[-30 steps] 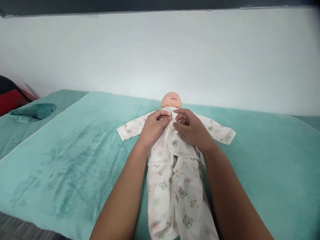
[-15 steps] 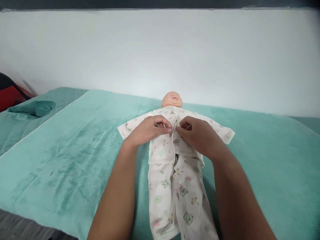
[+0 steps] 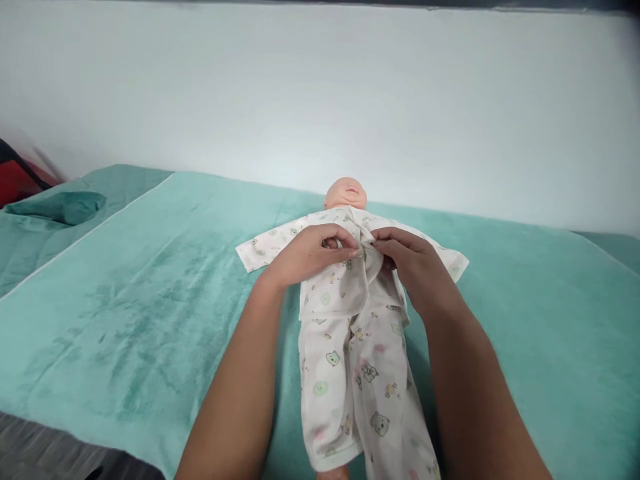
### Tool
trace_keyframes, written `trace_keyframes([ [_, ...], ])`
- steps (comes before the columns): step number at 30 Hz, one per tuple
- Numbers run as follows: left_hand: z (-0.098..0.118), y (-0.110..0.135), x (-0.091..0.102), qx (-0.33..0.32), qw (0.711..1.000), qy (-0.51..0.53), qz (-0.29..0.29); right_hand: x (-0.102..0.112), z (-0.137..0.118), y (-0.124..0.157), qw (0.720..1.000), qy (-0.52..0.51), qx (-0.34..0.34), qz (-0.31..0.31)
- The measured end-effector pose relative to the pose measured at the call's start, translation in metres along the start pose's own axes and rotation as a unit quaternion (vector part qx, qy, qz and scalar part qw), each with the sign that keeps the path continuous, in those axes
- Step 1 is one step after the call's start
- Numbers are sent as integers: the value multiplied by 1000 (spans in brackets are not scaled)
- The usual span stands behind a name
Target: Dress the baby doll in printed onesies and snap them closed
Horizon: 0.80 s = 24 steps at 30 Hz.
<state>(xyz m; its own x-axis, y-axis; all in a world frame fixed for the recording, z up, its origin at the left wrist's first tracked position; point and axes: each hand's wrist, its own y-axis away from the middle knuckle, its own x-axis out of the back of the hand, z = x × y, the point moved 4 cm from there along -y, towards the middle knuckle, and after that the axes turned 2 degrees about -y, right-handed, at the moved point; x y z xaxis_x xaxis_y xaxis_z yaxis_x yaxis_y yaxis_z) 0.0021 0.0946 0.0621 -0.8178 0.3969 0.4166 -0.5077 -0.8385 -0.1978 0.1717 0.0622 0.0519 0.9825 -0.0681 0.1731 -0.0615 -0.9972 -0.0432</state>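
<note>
The doll (image 3: 345,196) lies face-up, its head (image 3: 345,189) near the far edge of the bed (image 3: 200,253). Left hand (image 3: 315,253) and right hand (image 3: 407,257), fingertips pinched together, each grip the patterned shirt's (image 3: 333,293) front opening.

A white wall (image 3: 310,93) stands behind teal bedding (image 3: 150,320), above grey floor (image 3: 45,453).

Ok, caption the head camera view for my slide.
Both hands pinch the front of a printed top on a doll lying on a teal blanket.
</note>
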Motion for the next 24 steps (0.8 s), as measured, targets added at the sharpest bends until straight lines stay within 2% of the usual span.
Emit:
trace_keyframes([
  [5,-2,-1,-2,5,1000,0,-4,-2,6,-3,999,19,1,-31],
  [11,0,-2,-5,20,991,129,9,1,4,-2,996,-27,25,-78],
  [15,1,-2,-7,40,986,162,20,0,3,-1,994,-48,21,-97],
  [24,-1,-2,-7,55,983,174,34,-2,1,0,993,26,31,-108],
])
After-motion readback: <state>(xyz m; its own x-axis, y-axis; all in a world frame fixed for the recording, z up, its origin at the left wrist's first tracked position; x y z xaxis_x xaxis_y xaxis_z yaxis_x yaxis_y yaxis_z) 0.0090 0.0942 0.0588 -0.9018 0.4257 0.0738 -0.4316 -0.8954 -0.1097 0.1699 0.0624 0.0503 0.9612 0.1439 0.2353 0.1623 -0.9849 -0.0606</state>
